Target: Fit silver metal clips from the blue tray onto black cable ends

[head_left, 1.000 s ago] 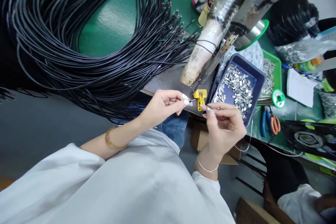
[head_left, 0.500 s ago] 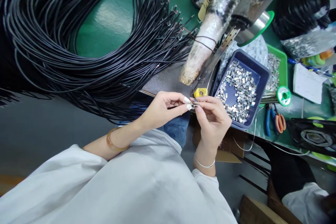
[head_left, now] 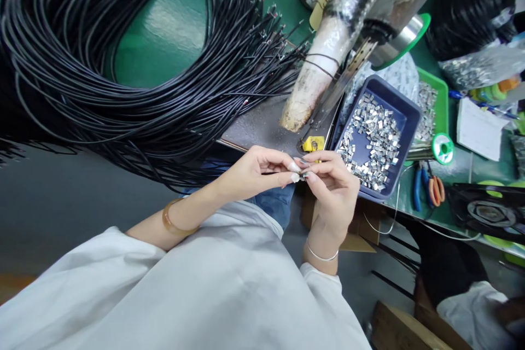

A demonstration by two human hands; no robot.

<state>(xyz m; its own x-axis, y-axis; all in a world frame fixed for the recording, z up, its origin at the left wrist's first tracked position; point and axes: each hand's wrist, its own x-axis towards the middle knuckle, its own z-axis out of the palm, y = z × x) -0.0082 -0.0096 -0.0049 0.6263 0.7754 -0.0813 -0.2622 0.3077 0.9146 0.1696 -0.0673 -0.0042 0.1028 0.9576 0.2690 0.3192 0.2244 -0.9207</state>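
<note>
Small dark-and-silver piece (head_left: 302, 175), mostly finger-covered, exact shape unclear; pinched by left hand (head_left: 268, 168) and right hand (head_left: 334, 183), hands together, at seven o'clock from bright yellow plastic block (head_left: 314, 144).

The tiny dark piece (head_left: 302, 174) in the grip of the left hand (head_left: 266, 170) and right hand (head_left: 334, 181) is mostly covered by fingertips (only a speck shows), too small to make out. The right hand also hides the lower part of the small yellow plastic tool (head_left: 313, 144). The thick bundle of black cables (head_left: 123, 112) runs off the upper left edges; the black fan with a round grey hub (head_left: 488, 212) is cut by the right edge. At lower right, a blurred person in white (head_left: 470, 306) is cut off.
</note>
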